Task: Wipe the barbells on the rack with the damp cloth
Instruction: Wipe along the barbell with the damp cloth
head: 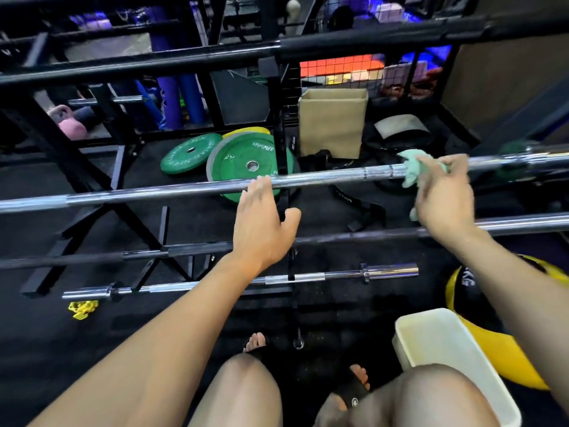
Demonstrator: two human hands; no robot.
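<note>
A long chrome barbell lies across the black rack at mid height. My left hand reaches to it with straight fingers, the fingertips touching the bar near its middle. My right hand holds a crumpled light green cloth against the same bar further right. Below it runs a dark barbell, and lower still a short chrome barbell. A thick black padded bar crosses higher up.
A white plastic tub stands on the floor by my right knee, beside a yellow and black ball. Green weight plates, a cardboard box, straps and a pink kettlebell lie behind the rack. A yellow clip lies at lower left.
</note>
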